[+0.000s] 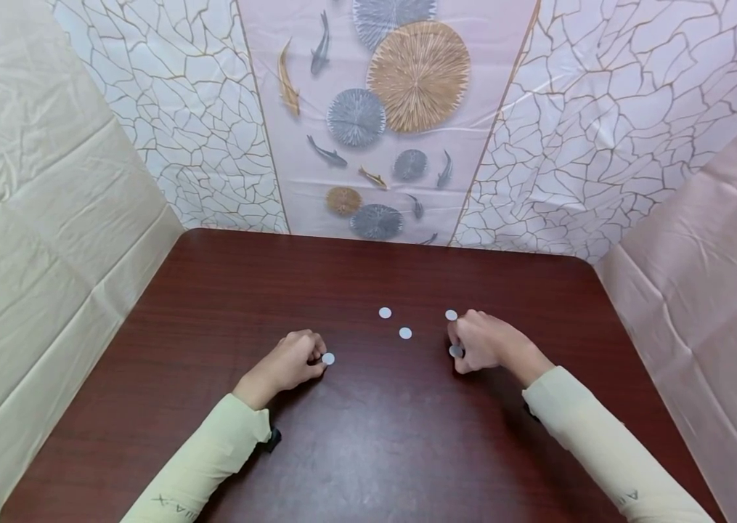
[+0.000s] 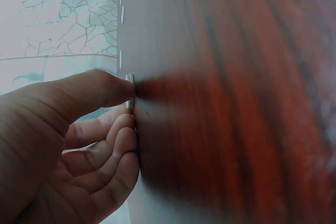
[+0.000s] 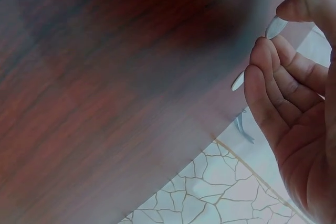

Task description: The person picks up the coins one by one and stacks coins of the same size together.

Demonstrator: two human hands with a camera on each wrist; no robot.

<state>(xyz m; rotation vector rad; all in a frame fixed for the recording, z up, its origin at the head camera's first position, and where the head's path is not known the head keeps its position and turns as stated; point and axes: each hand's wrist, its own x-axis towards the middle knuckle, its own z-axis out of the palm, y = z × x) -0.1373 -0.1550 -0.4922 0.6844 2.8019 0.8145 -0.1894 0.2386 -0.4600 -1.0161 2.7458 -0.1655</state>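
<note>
On the left side of the brown table, my left hand [image 1: 287, 359] grips a plain silvery coin [image 1: 328, 359] by its edge. The left wrist view shows the thumb [image 2: 107, 88] against this coin [image 2: 129, 100], right at the table surface, the other fingers curled below it. My right hand [image 1: 481, 340] pinches a second coin [image 1: 456, 351] between thumb and forefinger. Seen from the right wrist, that coin [image 3: 275, 27] is tilted and raised off the wood. Just beyond the right knuckles lies another coin [image 1: 451, 314], partly hidden by fingers in the right wrist view.
Between the hands two more coins lie flat, one farther back [image 1: 385, 312] and one nearer [image 1: 405, 333]. The glossy brown table [image 1: 368, 436] has rounded far corners. A patterned backdrop [image 1: 368, 174] hangs behind it, with pale cloth [image 1: 35, 218] at both sides.
</note>
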